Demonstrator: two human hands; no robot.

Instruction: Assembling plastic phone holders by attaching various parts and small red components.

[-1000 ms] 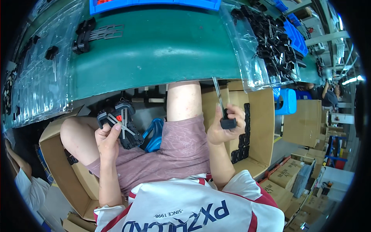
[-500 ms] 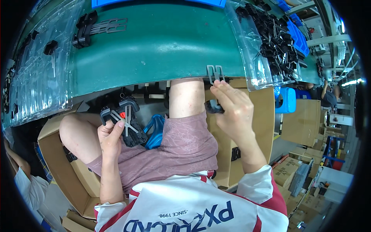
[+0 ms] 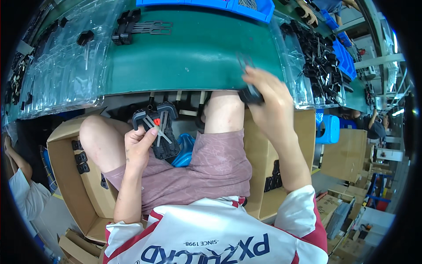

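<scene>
The left hand (image 3: pixel 140 145) grips a stack of black holders (image 3: pixel 157 132) over the lap while the right hand (image 3: pixel 268 99) clutches one black-handled tool (image 3: pixel 249 90) at the table (image 3: pixel 198 53) edge, so work seems midway.

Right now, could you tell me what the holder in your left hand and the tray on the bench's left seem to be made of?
Black holder: apparently matte moulded plastic, dull and ribbed, carrying grey, probably metal, keys. Clear tray: thin glossy plastic, see-through with formed pockets and glare.
</scene>
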